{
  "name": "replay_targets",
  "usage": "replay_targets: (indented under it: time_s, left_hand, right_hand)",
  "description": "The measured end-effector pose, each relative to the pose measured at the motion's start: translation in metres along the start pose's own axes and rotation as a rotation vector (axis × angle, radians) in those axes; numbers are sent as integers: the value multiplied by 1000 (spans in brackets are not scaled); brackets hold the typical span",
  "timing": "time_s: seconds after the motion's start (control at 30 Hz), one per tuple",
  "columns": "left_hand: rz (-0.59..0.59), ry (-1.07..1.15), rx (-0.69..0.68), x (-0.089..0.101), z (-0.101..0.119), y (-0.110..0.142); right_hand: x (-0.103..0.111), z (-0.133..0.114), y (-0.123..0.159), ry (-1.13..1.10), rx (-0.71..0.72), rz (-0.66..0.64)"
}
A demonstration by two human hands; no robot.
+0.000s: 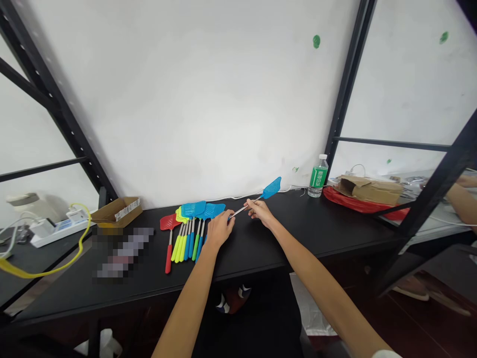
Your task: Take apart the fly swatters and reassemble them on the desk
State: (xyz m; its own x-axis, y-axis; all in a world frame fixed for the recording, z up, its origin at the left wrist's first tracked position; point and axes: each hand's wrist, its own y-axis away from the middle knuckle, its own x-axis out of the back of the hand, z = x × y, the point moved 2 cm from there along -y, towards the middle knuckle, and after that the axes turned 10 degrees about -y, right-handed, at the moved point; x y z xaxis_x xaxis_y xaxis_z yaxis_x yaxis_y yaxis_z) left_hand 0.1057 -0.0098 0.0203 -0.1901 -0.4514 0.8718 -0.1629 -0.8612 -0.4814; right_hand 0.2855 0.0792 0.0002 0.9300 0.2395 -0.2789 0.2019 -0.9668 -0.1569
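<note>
A fly swatter (272, 188) with a blue head and a thin metal rod is held above the black table, its head up and to the right. My right hand (260, 211) pinches the rod just below the head. Around the swatter's lower end my left hand (219, 229) is closed, hiding the handle. Left of that hand lie several fly swatters side by side: a red swatter (169, 256) at the outer end, then ones with yellow handles (179, 247), blue handles (189, 244) and a green handle (196, 247). Blue heads (194, 209) overlap at the top of the row.
A water bottle (318, 176) with a green label stands at the back right. Beyond it are a red bag (341, 198) and cardboard (372, 190). On the left are an open cardboard box (128, 214), a power strip (61, 231) and a yellow cable (80, 243). Black posts flank the table (283, 243).
</note>
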Motion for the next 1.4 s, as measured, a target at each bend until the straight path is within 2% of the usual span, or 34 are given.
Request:
replay_targets:
  time_s: [0.2, 0.37, 0.77, 1.03, 1.4]
  left_hand:
    - [86, -64, 63, 1, -7, -1]
    - [112, -71, 93, 1, -9, -2]
    - [59, -105, 117, -5, -6, -5]
    - [-22, -180, 178, -4, -5, -6]
    - [42, -166, 175, 1, -3, -5]
  right_hand:
    - [2, 6, -4, 61, -20, 38]
    - [1, 6, -4, 42, -10, 40]
    - [6, 9, -10, 64, 82, 70]
    - [6, 4, -9, 55, 74, 69]
    - [29, -7, -11, -88, 92, 281]
